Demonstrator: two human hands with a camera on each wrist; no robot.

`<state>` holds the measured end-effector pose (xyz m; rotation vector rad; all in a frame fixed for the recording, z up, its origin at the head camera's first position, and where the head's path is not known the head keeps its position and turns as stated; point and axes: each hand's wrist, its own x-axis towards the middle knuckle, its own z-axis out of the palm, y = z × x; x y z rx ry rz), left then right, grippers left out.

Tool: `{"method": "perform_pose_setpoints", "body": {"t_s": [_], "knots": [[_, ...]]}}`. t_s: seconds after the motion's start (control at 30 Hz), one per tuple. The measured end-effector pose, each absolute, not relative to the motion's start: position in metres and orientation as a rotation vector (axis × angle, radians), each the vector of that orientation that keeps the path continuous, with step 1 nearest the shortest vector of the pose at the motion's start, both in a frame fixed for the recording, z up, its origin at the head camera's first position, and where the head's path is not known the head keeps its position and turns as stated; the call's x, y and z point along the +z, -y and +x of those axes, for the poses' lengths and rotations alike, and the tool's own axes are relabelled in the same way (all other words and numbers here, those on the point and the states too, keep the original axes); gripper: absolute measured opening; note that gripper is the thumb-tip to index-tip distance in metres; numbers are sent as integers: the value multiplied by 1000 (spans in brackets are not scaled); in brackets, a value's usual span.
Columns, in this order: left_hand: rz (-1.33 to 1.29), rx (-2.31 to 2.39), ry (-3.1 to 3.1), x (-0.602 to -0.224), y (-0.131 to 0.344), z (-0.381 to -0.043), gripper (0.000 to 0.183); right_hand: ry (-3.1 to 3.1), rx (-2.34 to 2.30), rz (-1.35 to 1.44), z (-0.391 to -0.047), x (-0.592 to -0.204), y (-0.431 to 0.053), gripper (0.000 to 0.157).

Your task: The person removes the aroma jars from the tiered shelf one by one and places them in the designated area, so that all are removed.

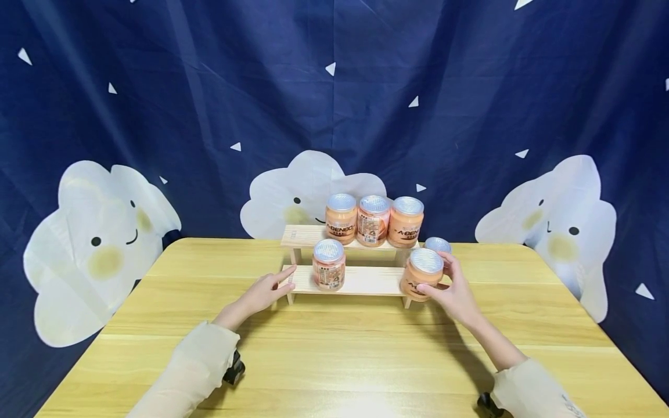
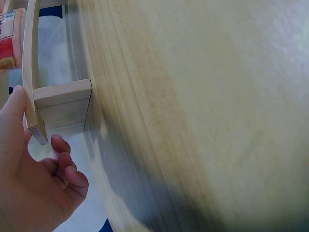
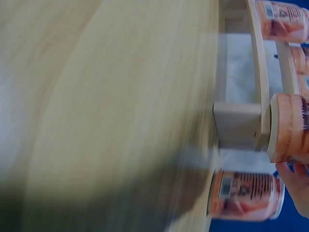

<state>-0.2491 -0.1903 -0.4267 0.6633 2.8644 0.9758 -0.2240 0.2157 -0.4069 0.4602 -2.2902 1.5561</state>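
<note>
A two-step wooden display rack (image 1: 373, 281) stands on the table. My left hand (image 1: 265, 290) is at the left end of its lower step, thumb and index finger pinching the board; the other fingers curl below it in the left wrist view. My right hand (image 1: 456, 288) holds an orange jar (image 1: 418, 277) with a clear ridged lid at the lower step's right end, thumb in front. In the right wrist view the jar's base is right at the board. Another jar (image 1: 329, 273) stands left on the same step.
Three similar jars, the left one (image 1: 342, 223) among them, stand in a row on the upper step. A further jar (image 3: 246, 195) stands on the table (image 1: 334, 354) just right of the rack. A dark blue curtain (image 1: 292, 87) with clouds hangs behind.
</note>
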Motion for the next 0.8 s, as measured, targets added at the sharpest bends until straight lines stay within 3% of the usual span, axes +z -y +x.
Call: {"method": "perform_pose_setpoints", "body": {"t_s": [0.8], "knots": [[658, 990, -2850, -430, 192, -250, 56, 2450, 1304, 141, -231, -421, -292, 73]]}}
